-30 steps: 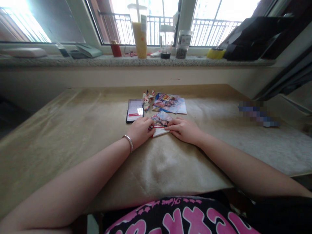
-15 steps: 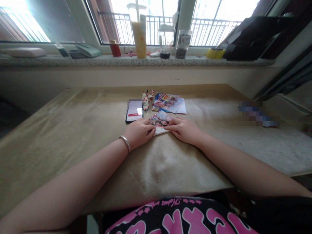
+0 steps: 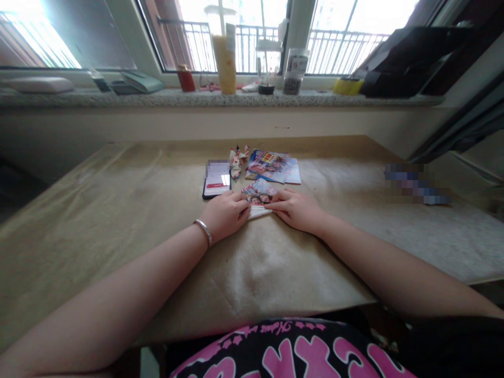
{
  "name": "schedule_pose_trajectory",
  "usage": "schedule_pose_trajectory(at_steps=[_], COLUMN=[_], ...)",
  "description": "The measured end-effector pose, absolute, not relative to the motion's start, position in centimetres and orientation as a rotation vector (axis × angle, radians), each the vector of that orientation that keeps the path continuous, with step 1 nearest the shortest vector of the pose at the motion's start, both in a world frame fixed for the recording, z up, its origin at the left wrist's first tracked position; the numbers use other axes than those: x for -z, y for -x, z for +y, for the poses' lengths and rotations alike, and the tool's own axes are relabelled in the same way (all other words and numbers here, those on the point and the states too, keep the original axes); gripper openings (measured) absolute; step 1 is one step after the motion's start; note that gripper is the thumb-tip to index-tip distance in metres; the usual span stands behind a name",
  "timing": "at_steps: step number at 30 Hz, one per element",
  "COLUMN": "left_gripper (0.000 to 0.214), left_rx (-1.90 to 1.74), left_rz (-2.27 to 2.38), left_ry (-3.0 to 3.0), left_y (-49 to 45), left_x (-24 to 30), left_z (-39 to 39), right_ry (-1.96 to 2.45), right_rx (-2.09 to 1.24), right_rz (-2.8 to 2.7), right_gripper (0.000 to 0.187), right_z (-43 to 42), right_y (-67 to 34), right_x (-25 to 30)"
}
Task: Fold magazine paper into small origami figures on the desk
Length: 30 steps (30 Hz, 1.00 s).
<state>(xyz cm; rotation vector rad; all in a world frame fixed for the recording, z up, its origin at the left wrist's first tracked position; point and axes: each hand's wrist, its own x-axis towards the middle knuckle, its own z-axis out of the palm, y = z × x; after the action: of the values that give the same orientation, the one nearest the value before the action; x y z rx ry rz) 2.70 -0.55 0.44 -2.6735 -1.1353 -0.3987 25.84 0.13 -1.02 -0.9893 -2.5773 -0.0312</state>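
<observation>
A printed sheet of paper (image 3: pixel 258 193), partly folded with a white strip along its near edge, lies on the table between my hands. My left hand (image 3: pixel 225 212), with a silver bangle at the wrist, is closed on the paper's left side. At the right side, my right hand (image 3: pixel 297 209) grips the same sheet, its index finger along the white strip. Just beyond my left hand is a phone (image 3: pixel 217 184) with a lit screen. Behind the paper sit a folded paper figure (image 3: pixel 238 160) and a stack of colourful printed sheets (image 3: pixel 271 165).
A tan cloth covers the table (image 3: pixel 157 184). At far right lies a blurred bluish item (image 3: pixel 417 184). The stone windowsill (image 3: pixel 177 100) holds a tall cup of yellow drink (image 3: pixel 227 63), a red bottle (image 3: pixel 186 79), two clear cups and a black bag (image 3: pixel 401 65).
Both hands stay almost where they were on the paper. The fingers of my left hand have shifted very slightly to the left.
</observation>
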Motion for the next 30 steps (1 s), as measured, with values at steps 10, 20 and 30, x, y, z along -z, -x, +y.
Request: schedule_pose_trajectory(at_steps=[10,20,30], left_gripper=[0.027,0.026,0.024], left_rx=[0.331,0.363,0.404], left_rz=[-1.126,-1.012,-0.907], left_ry=[2.669,2.691,2.811], left_y=[-2.87,-2.92,-3.01], left_x=[-0.65,-0.36,0.03], left_z=[-0.84,-0.71,-0.71], right_ry=[1.016,1.022,1.092], right_rx=[0.114,0.136,0.058], right_rz=[-2.617,-2.627,-2.616], right_gripper=[0.028,0.028,0.023], right_z=[-0.18,-0.14,-0.31], right_y=[-25.67,-25.66,-25.85], right_x=[0.74,0.81,0.16])
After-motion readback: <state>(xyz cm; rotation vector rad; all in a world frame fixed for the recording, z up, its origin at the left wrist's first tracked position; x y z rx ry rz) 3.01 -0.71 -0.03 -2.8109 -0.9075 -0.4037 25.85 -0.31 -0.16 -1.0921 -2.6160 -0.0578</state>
